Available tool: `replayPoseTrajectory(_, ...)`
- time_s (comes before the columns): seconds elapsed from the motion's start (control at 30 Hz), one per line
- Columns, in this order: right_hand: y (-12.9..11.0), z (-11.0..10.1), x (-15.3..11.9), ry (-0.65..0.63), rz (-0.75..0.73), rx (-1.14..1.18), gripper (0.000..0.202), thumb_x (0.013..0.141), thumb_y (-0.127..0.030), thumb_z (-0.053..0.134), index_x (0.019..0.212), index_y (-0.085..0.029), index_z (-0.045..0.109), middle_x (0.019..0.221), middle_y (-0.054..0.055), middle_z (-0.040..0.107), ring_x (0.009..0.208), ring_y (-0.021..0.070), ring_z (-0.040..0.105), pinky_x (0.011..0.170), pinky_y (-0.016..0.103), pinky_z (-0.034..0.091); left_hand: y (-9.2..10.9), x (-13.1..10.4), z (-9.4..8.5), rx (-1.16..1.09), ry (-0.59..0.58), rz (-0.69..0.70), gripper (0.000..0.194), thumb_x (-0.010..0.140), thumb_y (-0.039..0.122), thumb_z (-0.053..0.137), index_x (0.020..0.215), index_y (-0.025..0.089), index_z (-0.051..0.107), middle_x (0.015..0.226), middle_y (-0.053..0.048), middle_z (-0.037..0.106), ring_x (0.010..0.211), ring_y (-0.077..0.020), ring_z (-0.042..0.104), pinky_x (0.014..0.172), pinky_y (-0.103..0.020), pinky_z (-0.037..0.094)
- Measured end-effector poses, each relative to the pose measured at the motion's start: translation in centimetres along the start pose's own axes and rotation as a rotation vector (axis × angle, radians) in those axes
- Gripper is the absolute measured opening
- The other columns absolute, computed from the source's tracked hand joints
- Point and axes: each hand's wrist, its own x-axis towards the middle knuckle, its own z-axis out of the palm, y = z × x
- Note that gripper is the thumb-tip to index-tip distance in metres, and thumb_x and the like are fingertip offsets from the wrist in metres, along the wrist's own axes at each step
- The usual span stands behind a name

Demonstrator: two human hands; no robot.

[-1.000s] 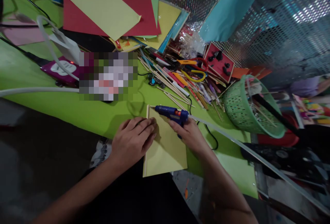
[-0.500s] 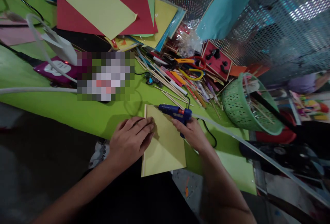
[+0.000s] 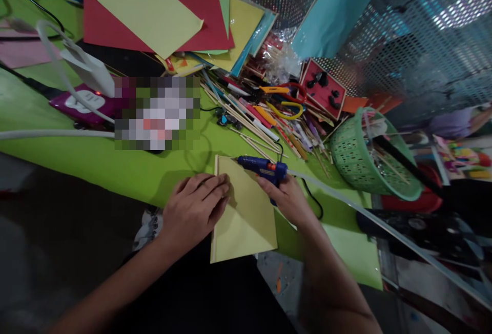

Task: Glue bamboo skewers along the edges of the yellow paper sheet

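Observation:
A yellow sheet of card (image 3: 249, 221) lies at the near edge of the green table, with a thin pale strip (image 3: 214, 236) along its left side. My left hand (image 3: 200, 198) is closed over that left edge, its fingers together on the strip and card; the fingertips' undersides are hidden. In my right hand (image 3: 286, 198) is a blue hot glue gun (image 3: 261, 166), gripped by its handle. Its nozzle points left, close to the card's top left corner. A long translucent glue stick (image 3: 346, 198) runs out of the gun's back toward the lower right.
Pens, wooden sticks and scissors (image 3: 286, 110) are heaped behind the card. Coloured paper (image 3: 146, 11) is stacked at the back left. A purple power strip (image 3: 80, 106) with cables sits left, beside a blurred-out patch. To the right stands a green basket (image 3: 353, 154).
The glue gun has shifted very slightly to the right in my right hand. My left hand and the card stay in place.

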Motion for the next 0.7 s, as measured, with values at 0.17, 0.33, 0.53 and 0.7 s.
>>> replayPoseTrajectory(0.17,-0.08,-0.13,-0.07,0.007,-0.005,0.026,0.046,0.096,-0.058,0.06,0.119,-0.023,0.079,0.097,0.008,0.079,0.09,0.0279,0.071,0.076,0.036,0.054,0.01,-0.01,-0.02,-0.001,-0.022,-0.01,0.02,0.095,0.025,0.07,0.114,0.023,0.075,0.118,-0.001,0.081,0.108,-0.0233,0.07,0.09,-0.041,0.049)
replayPoseTrajectory(0.33,0.09,-0.07,-0.05,0.005,-0.004,-0.003,0.045,0.096,-0.058,0.06,0.116,-0.023,0.079,0.095,0.008,0.08,0.086,0.0274,0.071,0.077,0.038,0.055,0.04,-0.01,-0.04,-0.014,-0.017,-0.018,0.02,0.094,0.024,0.07,0.113,0.025,0.076,0.117,0.0,0.081,0.108,-0.0231,0.071,0.09,-0.041,0.049)
replayPoseTrajectory(0.53,0.48,-0.31,-0.19,-0.011,0.025,-0.023,0.048,0.096,-0.061,0.06,0.117,-0.023,0.079,0.098,0.009,0.08,0.091,0.0296,0.073,0.078,0.039,0.056,0.08,0.09,-0.17,-0.01,-0.037,-0.019,0.02,0.096,0.025,0.069,0.114,0.024,0.075,0.122,0.001,0.08,0.109,-0.0229,0.071,0.089,-0.041,0.049)
replayPoseTrajectory(0.7,0.2,-0.34,-0.17,0.004,0.012,0.027,0.048,0.096,-0.058,0.061,0.118,-0.019,0.079,0.104,0.01,0.08,0.096,0.0297,0.073,0.082,0.04,0.056,0.09,0.09,-0.11,0.003,-0.017,-0.011,0.018,0.096,0.025,0.068,0.113,0.023,0.075,0.118,0.001,0.081,0.108,-0.023,0.071,0.089,-0.041,0.048)
